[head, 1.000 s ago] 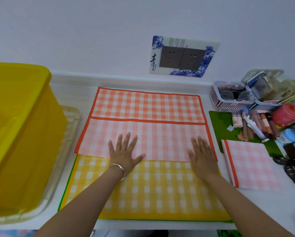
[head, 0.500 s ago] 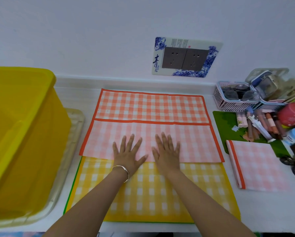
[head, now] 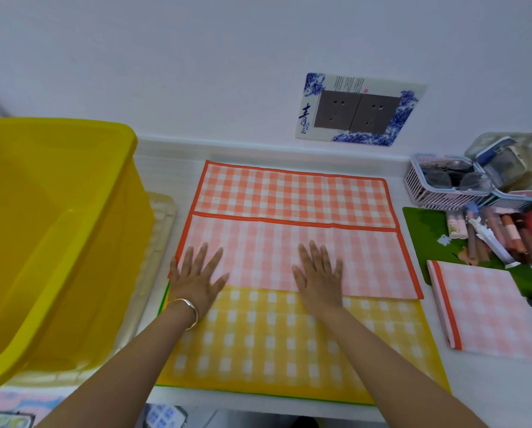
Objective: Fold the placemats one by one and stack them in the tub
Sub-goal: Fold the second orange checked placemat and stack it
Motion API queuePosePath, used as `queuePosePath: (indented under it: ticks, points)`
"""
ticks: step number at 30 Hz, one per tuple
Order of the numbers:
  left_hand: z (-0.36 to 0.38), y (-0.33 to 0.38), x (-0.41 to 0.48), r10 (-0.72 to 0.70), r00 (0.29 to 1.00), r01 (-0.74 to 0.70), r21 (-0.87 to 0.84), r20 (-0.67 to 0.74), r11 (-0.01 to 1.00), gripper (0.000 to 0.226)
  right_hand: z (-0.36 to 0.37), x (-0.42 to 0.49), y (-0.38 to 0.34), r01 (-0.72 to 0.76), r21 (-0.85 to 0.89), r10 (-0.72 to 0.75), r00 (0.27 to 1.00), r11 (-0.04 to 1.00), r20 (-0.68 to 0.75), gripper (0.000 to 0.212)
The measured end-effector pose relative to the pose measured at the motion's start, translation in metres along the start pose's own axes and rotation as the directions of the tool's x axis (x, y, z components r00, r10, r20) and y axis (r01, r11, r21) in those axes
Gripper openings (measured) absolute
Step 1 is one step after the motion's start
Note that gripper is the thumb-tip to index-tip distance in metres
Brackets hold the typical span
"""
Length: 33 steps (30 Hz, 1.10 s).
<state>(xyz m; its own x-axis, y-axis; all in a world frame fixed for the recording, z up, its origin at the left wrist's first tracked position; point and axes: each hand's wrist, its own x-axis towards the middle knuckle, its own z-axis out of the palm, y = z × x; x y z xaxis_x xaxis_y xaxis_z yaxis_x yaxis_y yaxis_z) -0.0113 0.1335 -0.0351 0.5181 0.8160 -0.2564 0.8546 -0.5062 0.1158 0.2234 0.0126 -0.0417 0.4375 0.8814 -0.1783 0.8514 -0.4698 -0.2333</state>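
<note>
A white wall with a blue-patterned socket plate (head: 357, 111) fills the top of the head view, and below it runs a white surface (head: 490, 390). At the centre of the frame lies an orange checked placemat (head: 292, 193). Its near half is folded up over itself, so the paler underside faces up and its orange hem runs across the middle. It rests on a yellow checked placemat (head: 274, 344), which shows in the lower centre.

The left hand (head: 198, 279), with a silver bracelet (head: 187, 307) on the wrist, lies flat on the lower left corner of the folded flap. Its fingers are straight and spread wide. The right hand (head: 320, 278) presses flat on the near fold edge of the flap, right of the left hand and near its middle, fingers also straight and spread. Neither hand grips anything.

A yellow tub (head: 73, 128) stands at the left of the frame on a clear tray (head: 162, 230). At the right edge a folded pink placemat (head: 486, 307) partly covers a green mat (head: 419, 223). A pink basket (head: 437, 193) and a clutter of small items lie above it.
</note>
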Motion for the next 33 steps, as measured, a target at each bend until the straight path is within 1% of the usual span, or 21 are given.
queuePosePath:
  ticks: [3, 4, 6, 8, 10, 12, 14, 16, 18, 20, 21, 22, 23, 24, 27, 28, 30, 31, 33]
  points:
    - [-0.005, 0.004, 0.001, -0.009, 0.999, 0.010, -0.029, 0.039, 1.000, 0.081, -0.011, -0.005, 0.008, 0.050, 0.106, -0.055, 0.997, 0.993, 0.046, 0.056]
    - [-0.006, 0.005, 0.002, -0.013, 0.999, 0.015, -0.043, 0.046, 0.999, 0.079, -0.015, -0.009, 0.013, 0.080, 0.131, -0.087, 0.995, 0.988, 0.050, 0.055]
    - [-0.006, 0.008, 0.001, -0.008, 0.999, 0.011, -0.079, 0.037, 0.997, 0.081, -0.021, -0.019, 0.026, 0.143, 0.142, -0.152, 0.987, 0.980, 0.057, 0.057]
    - [-0.004, 0.014, 0.000, 0.036, 0.999, -0.036, -0.107, 0.002, 0.994, 0.087, -0.027, -0.027, 0.037, 0.191, 0.110, -0.202, 0.975, 0.975, 0.092, 0.059]
    - [-0.002, 0.023, -0.001, 0.111, 0.994, -0.113, -0.124, -0.018, 0.986, 0.091, -0.031, -0.031, 0.045, 0.251, 0.030, -0.253, 0.958, 0.968, 0.137, 0.060]
    - [-0.003, 0.036, 0.000, 0.193, 0.981, -0.193, -0.085, -0.007, 0.978, 0.096, -0.034, -0.033, 0.050, 0.289, -0.008, -0.284, 0.946, 0.957, 0.156, 0.059]
    - [-0.004, 0.048, 0.000, 0.269, 0.963, -0.269, -0.021, -0.004, 0.963, 0.103, -0.037, -0.034, 0.052, 0.301, -0.027, -0.293, 0.943, 0.953, 0.160, 0.056]
    - [-0.004, 0.055, 0.001, 0.334, 0.943, -0.334, 0.005, 0.007, 0.943, 0.107, -0.037, -0.032, 0.051, 0.310, -0.057, -0.297, 0.941, 0.949, 0.164, 0.055]
    - [-0.003, 0.057, 0.002, 0.366, 0.930, -0.367, 0.033, 0.037, 0.930, 0.112, -0.037, -0.030, 0.050, 0.306, -0.066, -0.293, 0.944, 0.950, 0.154, 0.056]
    - [-0.003, 0.060, 0.004, 0.361, 0.931, -0.363, 0.034, 0.059, 0.931, 0.113, -0.038, -0.029, 0.052, 0.304, -0.085, -0.289, 0.945, 0.949, 0.152, 0.054]
    - [-0.004, 0.061, 0.005, 0.356, 0.933, -0.359, 0.041, 0.061, 0.933, 0.104, -0.038, -0.029, 0.053, 0.308, -0.091, -0.295, 0.946, 0.947, 0.137, 0.052]
    - [-0.005, 0.063, 0.006, 0.351, 0.934, -0.354, 0.052, 0.061, 0.934, 0.089, -0.039, -0.029, 0.054, 0.309, -0.080, -0.298, 0.947, 0.948, 0.121, 0.050]
    - [-0.006, 0.063, 0.007, 0.346, 0.936, -0.349, 0.058, 0.064, 0.935, 0.073, -0.042, -0.031, 0.054, 0.301, -0.053, -0.294, 0.949, 0.952, 0.110, 0.047]
    - [-0.008, 0.062, 0.007, 0.350, 0.935, -0.353, 0.056, 0.058, 0.934, 0.063, -0.047, -0.032, 0.054, 0.279, -0.007, -0.277, 0.954, 0.960, 0.115, 0.045]
    - [-0.016, 0.057, 0.008, 0.390, 0.920, -0.391, 0.030, 0.046, 0.920, 0.050, -0.060, -0.032, 0.056, 0.192, 0.197, -0.225, 0.961, 0.961, 0.161, 0.040]
    - [-0.021, 0.056, 0.008, 0.397, 0.917, -0.398, -0.001, 0.038, 0.918, 0.046, -0.065, -0.031, 0.058, 0.172, 0.238, -0.219, 0.957, 0.956, 0.188, 0.039]
    - [-0.035, 0.056, 0.008, 0.366, 0.930, -0.362, -0.085, 0.036, 0.928, 0.040, -0.076, -0.031, 0.059, 0.150, 0.254, -0.215, 0.944, 0.956, 0.252, 0.037]
    - [-0.043, 0.056, 0.010, 0.349, 0.935, -0.342, -0.110, 0.058, 0.933, 0.037, -0.083, -0.030, 0.059, 0.131, 0.263, -0.208, 0.935, 0.956, 0.288, 0.035]
    - [-0.056, 0.055, 0.015, 0.366, 0.921, -0.336, -0.202, 0.134, 0.920, 0.037, -0.097, -0.029, 0.060, 0.077, 0.319, -0.205, 0.898, 0.945, 0.389, 0.030]
